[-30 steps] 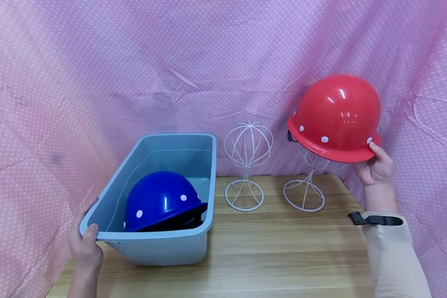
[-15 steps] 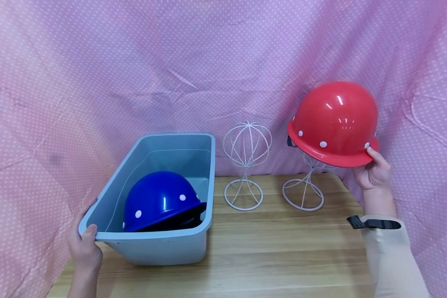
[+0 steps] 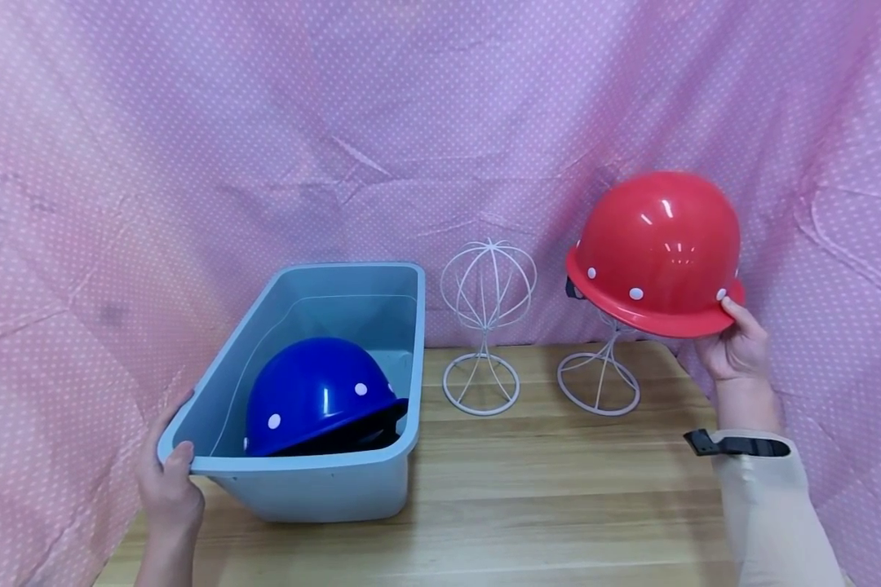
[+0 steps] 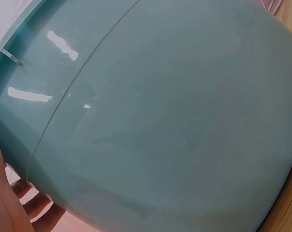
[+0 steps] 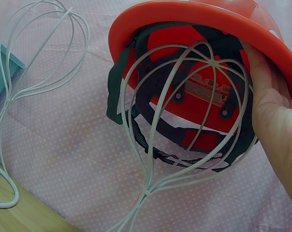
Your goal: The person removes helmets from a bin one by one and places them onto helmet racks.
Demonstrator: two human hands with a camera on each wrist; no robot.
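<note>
My right hand (image 3: 737,346) grips the brim of a red hard hat (image 3: 664,253), thumb on top and fingers underneath. The hat is tilted over the right white wire stand (image 3: 605,375). In the right wrist view, the stand's wire dome (image 5: 172,106) overlaps the hat's inside, where dark straps and headband (image 5: 158,116) show. At the left, my left hand (image 3: 170,489) grips the near-left corner of a grey-blue plastic tub (image 3: 301,465). A blue hard hat (image 3: 319,399) lies tilted inside that tub. Tub wall and fingers (image 4: 37,205) fill the left wrist view.
A second white wire stand (image 3: 488,326), bare, stands between the tub and the right stand. All rest on a wooden table (image 3: 529,505). Pink dotted cloth (image 3: 411,122) hangs behind and along both sides.
The red hard hat and my right hand have come down, lowering the hat further over the right stand. My left hand, the tub and the blue hat stay put.
</note>
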